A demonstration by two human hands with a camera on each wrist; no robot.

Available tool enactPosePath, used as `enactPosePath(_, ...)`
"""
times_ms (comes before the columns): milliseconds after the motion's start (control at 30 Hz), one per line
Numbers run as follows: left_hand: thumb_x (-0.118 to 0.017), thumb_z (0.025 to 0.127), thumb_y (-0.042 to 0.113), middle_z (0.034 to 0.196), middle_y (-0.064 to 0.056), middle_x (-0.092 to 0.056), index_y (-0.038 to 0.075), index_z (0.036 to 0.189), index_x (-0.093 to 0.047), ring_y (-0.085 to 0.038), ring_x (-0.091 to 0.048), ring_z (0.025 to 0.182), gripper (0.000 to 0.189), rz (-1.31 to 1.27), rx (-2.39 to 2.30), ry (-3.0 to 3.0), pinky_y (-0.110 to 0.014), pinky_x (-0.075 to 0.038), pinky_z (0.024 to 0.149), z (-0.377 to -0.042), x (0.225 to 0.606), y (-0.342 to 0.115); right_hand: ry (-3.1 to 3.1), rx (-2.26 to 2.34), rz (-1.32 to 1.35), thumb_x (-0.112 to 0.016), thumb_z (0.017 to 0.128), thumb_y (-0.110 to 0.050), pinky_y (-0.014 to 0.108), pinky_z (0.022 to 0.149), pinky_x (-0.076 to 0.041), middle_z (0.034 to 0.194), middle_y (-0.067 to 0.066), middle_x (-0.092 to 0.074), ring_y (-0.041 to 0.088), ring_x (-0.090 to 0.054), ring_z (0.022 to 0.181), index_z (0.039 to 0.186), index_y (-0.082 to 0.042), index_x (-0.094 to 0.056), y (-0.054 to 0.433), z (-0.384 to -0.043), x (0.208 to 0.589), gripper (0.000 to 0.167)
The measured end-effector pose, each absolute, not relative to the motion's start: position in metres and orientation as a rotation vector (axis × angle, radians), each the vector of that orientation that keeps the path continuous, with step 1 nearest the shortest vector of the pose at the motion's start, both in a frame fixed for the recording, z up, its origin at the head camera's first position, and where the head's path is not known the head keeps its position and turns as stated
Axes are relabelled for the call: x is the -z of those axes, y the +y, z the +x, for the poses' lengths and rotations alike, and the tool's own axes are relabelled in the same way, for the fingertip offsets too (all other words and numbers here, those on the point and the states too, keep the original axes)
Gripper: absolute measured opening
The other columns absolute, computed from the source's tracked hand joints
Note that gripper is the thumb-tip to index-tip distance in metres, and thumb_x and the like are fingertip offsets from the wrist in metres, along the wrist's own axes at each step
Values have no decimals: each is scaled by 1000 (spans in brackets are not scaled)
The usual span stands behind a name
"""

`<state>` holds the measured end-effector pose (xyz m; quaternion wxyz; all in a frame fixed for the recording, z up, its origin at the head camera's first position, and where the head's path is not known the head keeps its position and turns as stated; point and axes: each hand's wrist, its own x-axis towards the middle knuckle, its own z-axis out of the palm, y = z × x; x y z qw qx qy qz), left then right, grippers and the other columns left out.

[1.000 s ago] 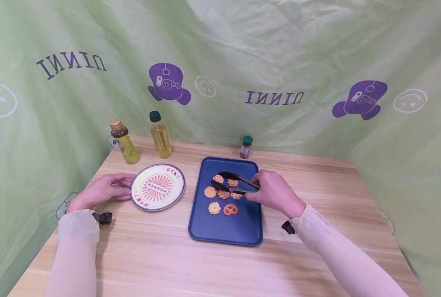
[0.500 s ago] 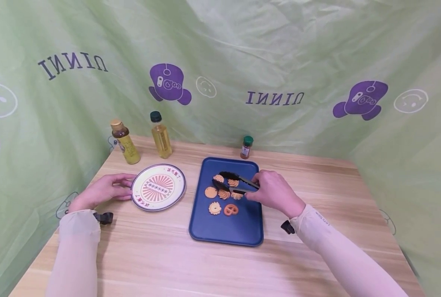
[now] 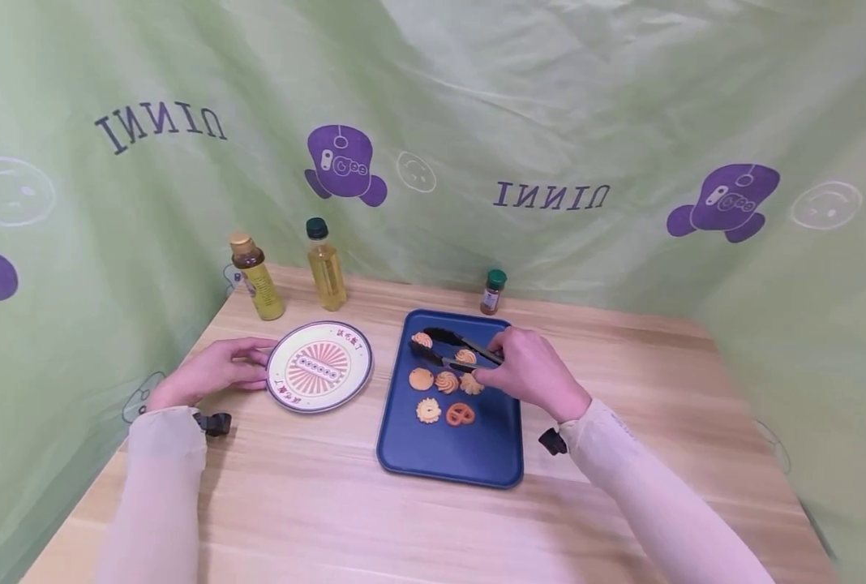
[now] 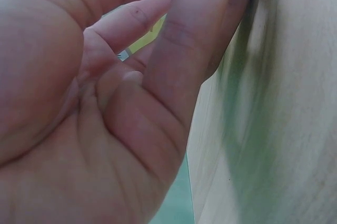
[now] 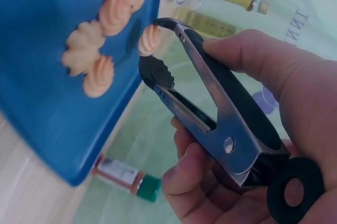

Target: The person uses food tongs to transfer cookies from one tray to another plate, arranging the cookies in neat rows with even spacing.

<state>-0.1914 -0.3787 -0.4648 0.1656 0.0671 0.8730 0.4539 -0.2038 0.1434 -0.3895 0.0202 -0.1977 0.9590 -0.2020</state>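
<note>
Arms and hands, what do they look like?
The left sleeve and right sleeve are long and pale, almost white. A small black piece shows at each wrist. The left hand and right hand wear no gloves.

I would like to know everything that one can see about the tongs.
The tongs have a steel-looking body, a black inlaid grip, a round rivet, a black ring at the handle end and dark, scalloped tips. They are partly open, held in the right hand, and reach over the far part of the blue tray. A swirled cookie shows between the tips; whether both tips touch it, I cannot tell.
</note>
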Motion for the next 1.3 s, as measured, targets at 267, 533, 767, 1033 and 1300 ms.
enactPosePath(267, -78, 105, 11, 143, -30, -69, -4, 165, -48, -11, -75, 114, 69, 178, -1298, 2464, -21, -69, 96, -196, 468, -372, 2900, 765, -595, -87, 90, -34, 26, 55, -49, 75, 1, -67, 12, -60, 54, 101, -4, -81, 117, -210, 399, 33)
enactPosePath(533, -76, 105, 8, 143, -33, -68, -5, 166, -46, -9, -76, 110, 69, 155, -1333, 2431, -23, -70, 96, -194, 468, -371, 2832, 840, -571, -88, 93, -35, 28, 56, -58, 100, 7, -76, 14, -67, 61, 120, -3, -82, 76, -212, 406, 43)
enactPosePath(767, -74, 105, 4, 144, -35, -65, -7, 167, -44, -9, -78, 107, 70, 132, -1388, 2387, -27, -71, 97, -193, 468, -375, 2912, 757, -746, -87, 92, -38, 34, 67, -59, 99, 7, -73, 20, -64, 79, 111, -4, -82, 31, -212, 411, 39)
enactPosePath(1033, -74, 106, 5, 144, -34, -65, -6, 167, -43, -11, -78, 109, 70, 125, -1390, 2392, -28, -71, 98, -191, 465, -376, 2992, 631, -881, -86, 88, -36, 35, 60, -49, 88, 4, -64, 21, -57, 73, 92, -7, -77, -10, -210, 419, 30)
enactPosePath(1300, -71, 105, 0, 146, -37, -62, -8, 167, -42, -11, -77, 108, 69, 103, -1414, 2384, -28, -72, 97, -193, 467, -378, 3032, 573, -858, -87, 88, -38, 39, 63, -57, 92, 3, -67, 21, -61, 75, 90, -12, -74, -27, -206, 427, 30)
